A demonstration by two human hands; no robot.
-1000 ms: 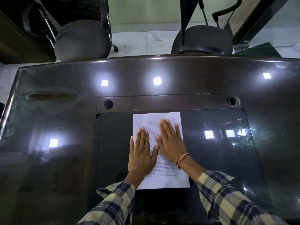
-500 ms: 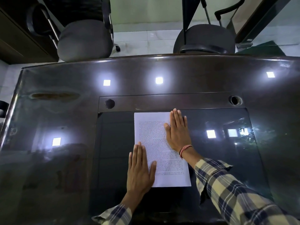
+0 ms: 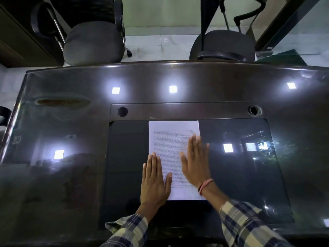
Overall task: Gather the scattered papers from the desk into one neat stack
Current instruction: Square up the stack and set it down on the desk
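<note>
White paper stack, left hand flat, right hand flat

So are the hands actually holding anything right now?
Nothing is gripped. The left hand lies flat on the left edge of the white printed paper stack; the blurred right hand is open over its right side.

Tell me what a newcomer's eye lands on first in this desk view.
The white stack of papers stands out first, bright on the dark glass panel in the middle of the desk. Next come the hands: the left hand lies flat over the stack's near left edge, the right hand flat and blurred over its right side. Square light reflections dot the glossy desk top.
</note>
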